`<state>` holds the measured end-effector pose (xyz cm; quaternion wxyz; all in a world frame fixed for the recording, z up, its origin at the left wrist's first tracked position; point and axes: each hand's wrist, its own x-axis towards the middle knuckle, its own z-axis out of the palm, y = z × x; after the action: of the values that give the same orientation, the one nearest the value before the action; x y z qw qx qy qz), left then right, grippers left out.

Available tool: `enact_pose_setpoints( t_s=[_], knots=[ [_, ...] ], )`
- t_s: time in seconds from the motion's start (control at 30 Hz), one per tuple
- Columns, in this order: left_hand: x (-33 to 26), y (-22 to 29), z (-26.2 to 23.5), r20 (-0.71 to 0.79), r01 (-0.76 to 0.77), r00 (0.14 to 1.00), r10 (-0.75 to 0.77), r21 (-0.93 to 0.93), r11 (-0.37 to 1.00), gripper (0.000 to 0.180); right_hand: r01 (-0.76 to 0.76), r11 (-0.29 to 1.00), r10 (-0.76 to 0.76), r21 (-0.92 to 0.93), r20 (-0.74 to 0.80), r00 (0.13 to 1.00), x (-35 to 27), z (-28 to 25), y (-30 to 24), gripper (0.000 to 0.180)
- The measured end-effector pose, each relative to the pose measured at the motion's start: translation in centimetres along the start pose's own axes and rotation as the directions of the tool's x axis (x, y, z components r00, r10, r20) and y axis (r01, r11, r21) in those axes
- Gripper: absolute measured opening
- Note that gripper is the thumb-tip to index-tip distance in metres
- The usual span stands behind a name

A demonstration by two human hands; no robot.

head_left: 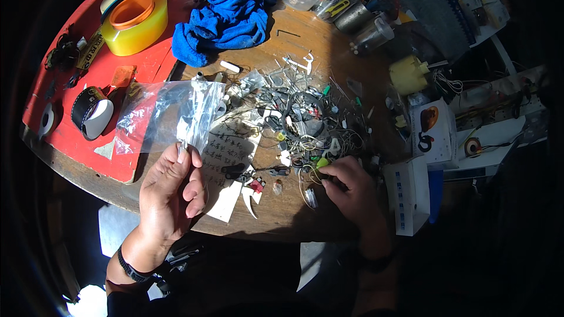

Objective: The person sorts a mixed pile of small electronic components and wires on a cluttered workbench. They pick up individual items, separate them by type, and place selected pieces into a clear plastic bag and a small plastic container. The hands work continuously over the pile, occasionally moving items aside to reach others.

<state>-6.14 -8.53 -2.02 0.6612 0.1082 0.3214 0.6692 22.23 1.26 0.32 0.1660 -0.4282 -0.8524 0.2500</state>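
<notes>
My left hand is raised over the table's near edge, its thumb and forefinger pinching the edge of a clear plastic bag. The bag spreads away from the fingers and partly covers a sheet of handwritten paper. In shadow, my right hand touches the near right side of a tangled pile of wires and small parts. Its thumb and forefinger are drawn together beside a yellow-green piece and a thin looped wire. Whether anything sits between those fingertips is too small to tell.
A red mat at left bears a yellow tape roll and a black-and-white roll. Beyond the pile lie a blue cloth and a hex key. Jars and a white box line the right side.
</notes>
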Motion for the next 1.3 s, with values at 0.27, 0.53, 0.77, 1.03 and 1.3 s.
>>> enact_pose_setpoints(
  t_s=[0.27,0.53,0.77,1.03,1.3],
  knots=[
    [2.3,1.6,7.0,0.158,-0.051,0.987,0.034,0.102,0.994,0.022,0.135,0.962,-0.181,-0.236,-0.185,0.966,-2.4,-1.0,-0.5,0.013],
    [7.8,-0.8,9.4,0.278,0.114,0.956,-0.095,-0.052,0.992,0.018,0.267,0.862,-0.279,-0.431,0.037,0.96,-0.4,0.2,-0.3,0.011],
    [8.0,-1.7,7.8,0.198,0.242,0.95,-0.241,0.021,0.97,0.018,0.434,0.685,-0.184,-0.585,0.437,0.88,1.7,-0.2,-0.8,0.009],
    [7.9,-2.1,7.7,0.198,0.317,0.927,-0.319,0.042,0.947,0.021,0.19,0.971,-0.119,-0.142,0.399,0.909,3.0,-2.7,0.6,0.011],
    [7.5,-2.8,8.1,0.195,0.395,0.886,-0.42,0.157,0.905,0.026,-0.324,0.773,0.154,0.545,0.334,0.93,4.2,-2.9,-1.7,0.006]
  ],
)
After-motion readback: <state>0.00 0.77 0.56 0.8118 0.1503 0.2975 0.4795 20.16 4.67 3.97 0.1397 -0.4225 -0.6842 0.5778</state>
